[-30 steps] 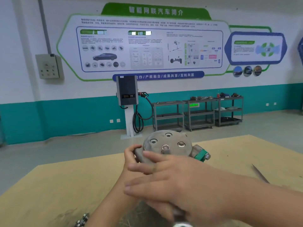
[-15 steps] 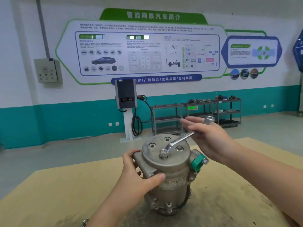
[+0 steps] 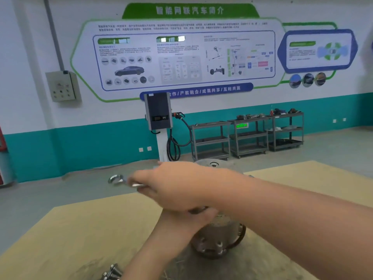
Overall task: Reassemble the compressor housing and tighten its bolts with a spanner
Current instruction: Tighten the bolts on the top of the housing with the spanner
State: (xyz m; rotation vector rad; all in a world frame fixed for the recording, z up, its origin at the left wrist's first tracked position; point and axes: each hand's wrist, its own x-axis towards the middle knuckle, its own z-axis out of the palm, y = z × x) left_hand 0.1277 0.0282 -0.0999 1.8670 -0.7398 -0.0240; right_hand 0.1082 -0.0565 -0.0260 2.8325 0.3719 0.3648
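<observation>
The compressor housing (image 3: 219,235) stands upright on the bench (image 3: 70,235), its long axis vertical, with its flat round top cover showing a recessed bolt hole just behind the right hand (image 3: 181,186). Its lower flange with lugs sits on the bench below both hands.

The right hand reaches across from the right, over the top of the housing, fingers curled around the shank of the spanner (image 3: 121,181). The spanner lies close to level, its long axis running left to right; its ring end sticks out to the left of the right hand's fingers, pointing left, away from the housing. The other end is hidden under the hand, so whether it sits on a bolt cannot be told.

The left hand (image 3: 187,219) comes up from below, directly under the right hand, and grips the side of the housing, thumb laid across its front near the label.

Below the left forearm, at the near edge, a few metal parts (image 3: 112,272) lie on the bench, blurred.

The bench is pale brown board, scuffed darker around the housing. Beyond the hands are a grey floor, a white and teal wall with a large information board (image 3: 181,55), a charging post (image 3: 159,118), a grey switch box (image 3: 61,85) and three metal trolleys (image 3: 248,136).
</observation>
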